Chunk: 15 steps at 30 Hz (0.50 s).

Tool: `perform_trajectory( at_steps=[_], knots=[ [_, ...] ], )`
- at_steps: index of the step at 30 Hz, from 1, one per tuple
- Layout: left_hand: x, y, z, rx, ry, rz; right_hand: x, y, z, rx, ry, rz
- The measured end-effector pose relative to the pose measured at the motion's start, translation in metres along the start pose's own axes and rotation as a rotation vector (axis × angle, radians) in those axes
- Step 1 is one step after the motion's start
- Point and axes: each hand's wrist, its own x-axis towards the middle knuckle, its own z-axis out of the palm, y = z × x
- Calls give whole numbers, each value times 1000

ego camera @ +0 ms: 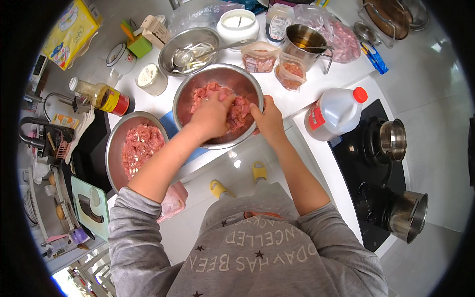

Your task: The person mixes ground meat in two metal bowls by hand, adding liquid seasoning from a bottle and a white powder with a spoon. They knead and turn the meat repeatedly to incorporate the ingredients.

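My left hand [212,117] is down inside a steel mixing bowl [182,111], its fingers sunk into chopped raw meat [239,111]. The fingertips are partly hidden by the meat. At the bowl's right rim, my right hand [270,118] grips the edge, thumb on the inner side and fingers outside. A blue mat [169,124] shows under the bowl near the counter's front edge. To the left, partly behind my left forearm, a second steel bowl [114,148] holds more raw meat [143,146] with a wet shine.
Behind stand a steel bowl with a ladle [183,57], a white jar [237,28], pouches of meat [259,57] and a steel pot of yellowish liquid [306,39]. A sauce bottle [105,98] is left; a large plastic jug [334,113] stands right beside the black cooktop [367,178].
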Motion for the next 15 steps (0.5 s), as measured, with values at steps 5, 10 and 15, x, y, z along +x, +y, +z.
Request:
perform_trajectory(
  at_steps=[5,10,15],
  knots=[
    [29,29,25,129,117,31,3,0,1,-57,-16,-11],
    [63,-3,27,112,97,4,5,4,2,-104,9,-91],
    [20,-21,-2,64,94,100,3,3,0,-37,4,3]
  ],
)
